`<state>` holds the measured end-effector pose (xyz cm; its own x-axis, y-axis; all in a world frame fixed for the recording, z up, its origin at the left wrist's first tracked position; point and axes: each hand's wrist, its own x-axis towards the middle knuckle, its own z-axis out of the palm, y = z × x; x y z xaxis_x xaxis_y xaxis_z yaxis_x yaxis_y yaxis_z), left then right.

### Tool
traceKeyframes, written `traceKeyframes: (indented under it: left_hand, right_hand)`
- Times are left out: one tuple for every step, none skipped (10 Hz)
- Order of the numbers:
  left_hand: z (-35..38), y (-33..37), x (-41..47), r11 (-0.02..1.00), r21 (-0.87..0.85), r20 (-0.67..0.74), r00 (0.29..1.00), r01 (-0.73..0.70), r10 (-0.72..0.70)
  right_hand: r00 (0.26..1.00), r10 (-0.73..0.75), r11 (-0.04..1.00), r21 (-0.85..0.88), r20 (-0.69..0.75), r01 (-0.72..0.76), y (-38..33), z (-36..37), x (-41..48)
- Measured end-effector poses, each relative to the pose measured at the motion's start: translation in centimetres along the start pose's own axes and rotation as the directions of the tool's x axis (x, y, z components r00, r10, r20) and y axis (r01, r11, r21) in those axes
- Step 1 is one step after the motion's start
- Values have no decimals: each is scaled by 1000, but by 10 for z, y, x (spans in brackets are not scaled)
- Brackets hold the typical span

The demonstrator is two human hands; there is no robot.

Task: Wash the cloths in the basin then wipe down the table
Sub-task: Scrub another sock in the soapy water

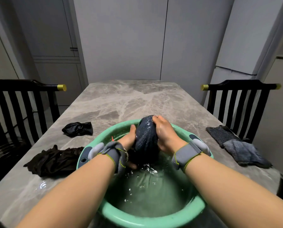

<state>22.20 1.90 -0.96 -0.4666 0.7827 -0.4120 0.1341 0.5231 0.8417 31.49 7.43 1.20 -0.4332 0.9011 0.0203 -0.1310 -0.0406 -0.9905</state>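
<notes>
A green plastic basin (154, 220) full of water sits on the marble table (121, 102) right in front of me. Over the water, both hands grip one dark blue wet cloth (146, 137), bunched up and dripping. My left hand (129, 137) holds its left side, thumb up, fingers hidden behind the fabric. My right hand (164, 131) is curled over its top and right side. Both wrists wear grey straps.
Left of the basin lie a small black cloth (78, 128) and a larger dark brown cloth (53, 160). A folded grey-blue cloth (236, 145) lies at the right edge. Black chairs (19, 102) stand on both sides of the table.
</notes>
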Motion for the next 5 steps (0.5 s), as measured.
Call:
traceKeyframes:
  left_hand:
    - [0, 6, -12, 950, -301, 139, 989, 81, -40]
    - [-1, 7, -1, 953, -258, -96, 986, -159, 138]
    - [-7, 9, 0, 925, -274, -241, 950, -264, 200]
    - [-10, 7, 0, 926, -261, -208, 953, -272, 222]
    - [-9, 2, 2, 931, -296, -144, 974, -214, 178]
  right_hand:
    - [998, -50, 997, -62, -38, 48, 3, -1, 5]
    - [989, -119, 912, -382, 93, 146, 13, -1, 2]
    - [963, -192, 862, -436, 188, 257, 19, 10, -10]
    - [910, -371, 751, -517, 183, 410, 19, 17, -19]
    - [841, -497, 624, -586, 212, 516, 15, 17, -28]
